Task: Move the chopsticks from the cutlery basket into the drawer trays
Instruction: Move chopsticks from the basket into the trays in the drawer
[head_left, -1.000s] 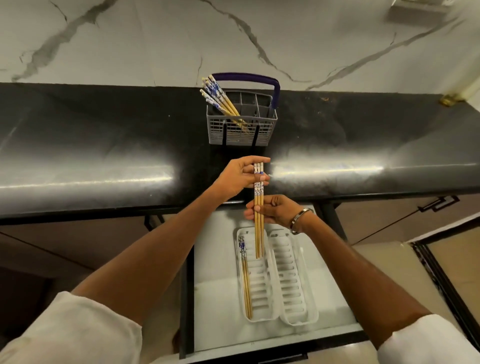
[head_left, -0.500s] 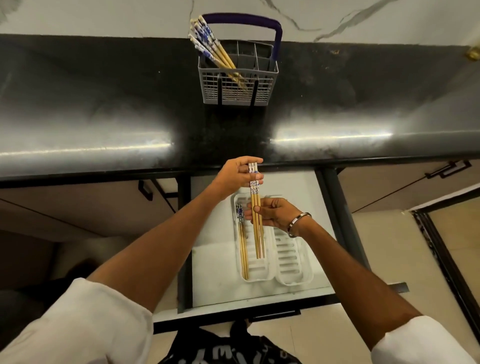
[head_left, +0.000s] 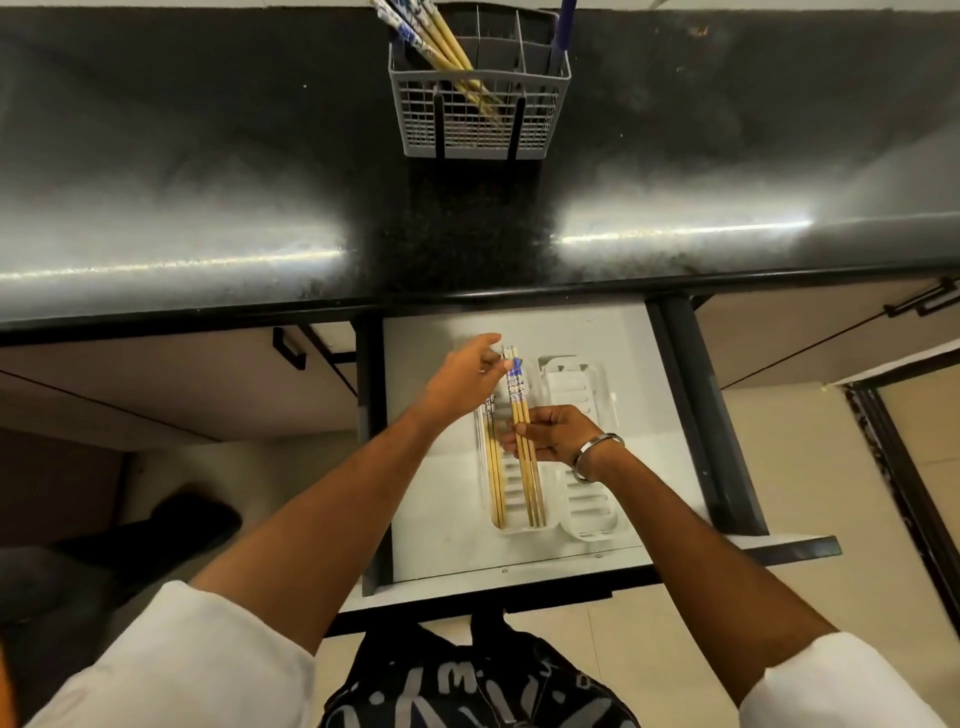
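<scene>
Right hand (head_left: 558, 434) pinches the held chopsticks (head_left: 524, 441) mid-shaft; left hand (head_left: 462, 376) grips their patterned tops, over the left tray (head_left: 519, 522). Prob light, stiff, smooth, so hold both ends w/ a firm pinch. One pair (head_left: 494, 467) already lies there; more in basket (head_left: 478, 109) on worktop (head_left: 208, 182). Nothing blocks.

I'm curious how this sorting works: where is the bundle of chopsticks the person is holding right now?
In the head view, the held chopsticks hang over the left tray in the open drawer, between the left hand and right hand.
</scene>
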